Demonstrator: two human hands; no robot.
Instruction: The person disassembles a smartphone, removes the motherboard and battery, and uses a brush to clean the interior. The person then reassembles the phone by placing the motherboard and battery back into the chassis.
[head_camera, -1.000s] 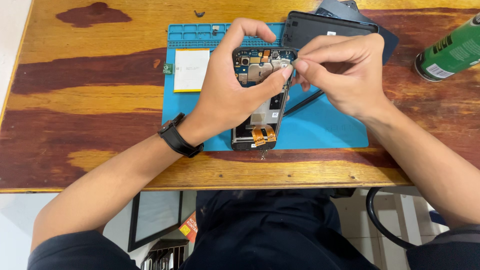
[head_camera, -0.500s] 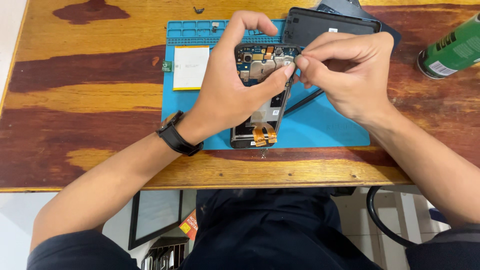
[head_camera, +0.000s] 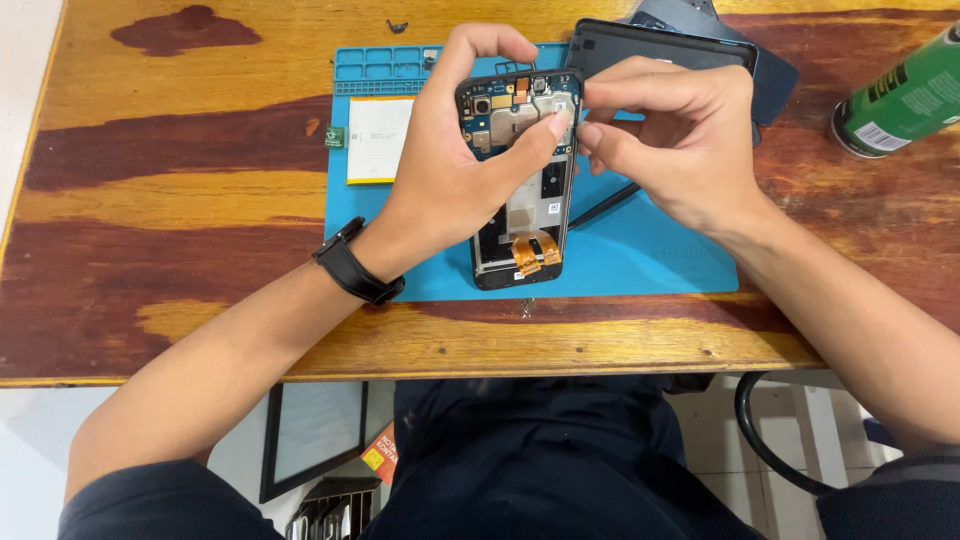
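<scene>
1. The opened phone (head_camera: 522, 190) lies lengthwise on the blue work mat (head_camera: 640, 260), back cover removed. We see the circuit board at its far end and orange flex cables near its near end.
2. Our left hand (head_camera: 455, 165) grips the phone from its left side. The fingers curl over the far edge, and the thumb presses across the board toward the upper right corner. The hand is closed on the phone, not spread.
3. Our right hand (head_camera: 675, 135) sits just to the right of the phone, at the same upper right corner. Its thumb and forefinger are pressed together in a pinch right beside the left thumb tip. We cannot tell what, if anything, lies between them.
4. The left forearm enters from the lower left and carries a black wristband (head_camera: 355, 268). The right forearm enters from the lower right. Both wrists hang above the near edge of the mat.
5. A thin dark tool (head_camera: 605, 205) lies on the mat, partly under the right hand.
6. A flat white battery (head_camera: 377, 138) lies on the mat, left of the left hand.
7. A dark back cover (head_camera: 650, 45) lies at the far edge of the mat, beyond the right hand.
8. A green can (head_camera: 900, 95) lies on its side at the right edge of the wooden tabletop (head_camera: 180, 200), well apart from the phone.
</scene>
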